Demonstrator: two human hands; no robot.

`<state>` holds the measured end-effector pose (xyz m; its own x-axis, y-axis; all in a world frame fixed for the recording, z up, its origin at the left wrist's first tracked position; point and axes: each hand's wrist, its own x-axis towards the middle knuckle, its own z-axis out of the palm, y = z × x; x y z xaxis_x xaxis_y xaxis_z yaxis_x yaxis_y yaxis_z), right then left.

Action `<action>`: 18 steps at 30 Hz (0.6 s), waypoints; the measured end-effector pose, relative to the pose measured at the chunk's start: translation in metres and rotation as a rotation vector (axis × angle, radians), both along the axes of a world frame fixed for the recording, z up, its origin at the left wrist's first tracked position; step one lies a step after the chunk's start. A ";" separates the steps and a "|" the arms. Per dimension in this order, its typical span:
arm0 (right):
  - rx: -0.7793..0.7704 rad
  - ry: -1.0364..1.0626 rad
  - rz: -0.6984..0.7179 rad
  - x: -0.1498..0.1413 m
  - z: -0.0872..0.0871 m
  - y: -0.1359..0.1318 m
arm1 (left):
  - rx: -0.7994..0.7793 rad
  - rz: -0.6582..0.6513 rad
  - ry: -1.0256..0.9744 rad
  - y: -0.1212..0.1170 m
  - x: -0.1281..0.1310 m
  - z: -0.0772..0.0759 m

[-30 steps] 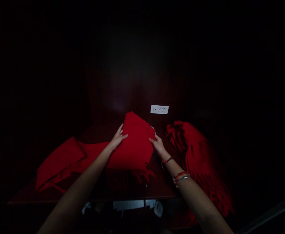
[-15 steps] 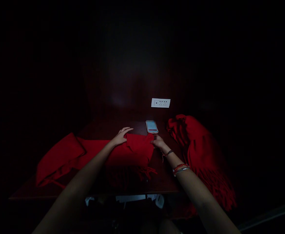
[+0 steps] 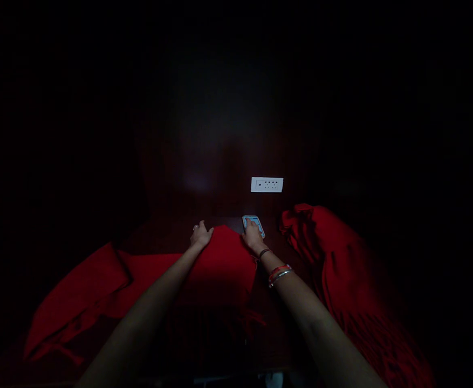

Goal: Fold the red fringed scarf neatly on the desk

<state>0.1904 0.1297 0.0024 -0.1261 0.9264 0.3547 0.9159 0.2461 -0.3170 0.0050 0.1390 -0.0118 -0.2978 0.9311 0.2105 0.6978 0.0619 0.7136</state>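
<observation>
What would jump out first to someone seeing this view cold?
The vivid red cloth spread across the middle of the dark table, with the left hand and right hand at its far edge. Next, the fringed red bundle on the right, and the white socket plate on the dark wall behind. Just below that plate, a lit phone lies partly hidden by the right hand.

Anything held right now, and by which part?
Can't confirm a grip. Both hands are at the red cloth's far edge, left hand at its left side, right hand at its right; pinch or mere touch can't be told.
</observation>
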 end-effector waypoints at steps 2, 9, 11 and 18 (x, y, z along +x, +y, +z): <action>0.086 -0.039 0.062 -0.001 -0.007 -0.014 | -0.002 0.006 0.204 -0.010 -0.002 -0.005; -0.190 -0.189 0.328 0.005 -0.034 -0.077 | -0.053 -0.232 0.550 -0.074 -0.040 -0.030; -0.183 -0.175 0.331 0.006 -0.032 -0.085 | -0.037 -0.307 0.565 -0.088 -0.054 -0.036; -0.043 0.229 0.148 0.026 -0.017 -0.148 | 0.150 -0.325 0.467 -0.136 -0.057 -0.010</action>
